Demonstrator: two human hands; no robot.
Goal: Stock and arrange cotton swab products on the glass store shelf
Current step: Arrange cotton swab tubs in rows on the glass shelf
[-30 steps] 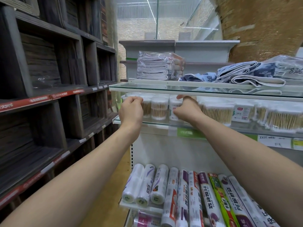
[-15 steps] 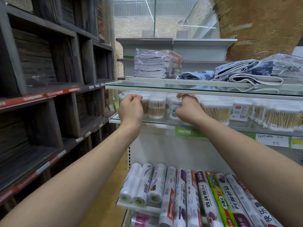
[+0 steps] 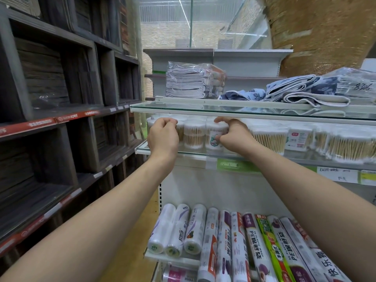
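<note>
— Where's the swab tub (image 3: pixel 215 137)?

— On the glass shelf (image 3: pixel 254 156), front edge; my right hand (image 3: pixel 234 137) clamps it, left hand (image 3: pixel 163 137) curled, hold unclear.

— Risk?

— Tugging knocks its neighbour tub (image 3: pixel 194 135) off.

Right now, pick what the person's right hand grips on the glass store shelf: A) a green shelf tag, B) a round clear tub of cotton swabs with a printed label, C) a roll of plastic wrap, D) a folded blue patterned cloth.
B: the right hand curls round the round clear tub of cotton swabs on the glass shelf.
</note>
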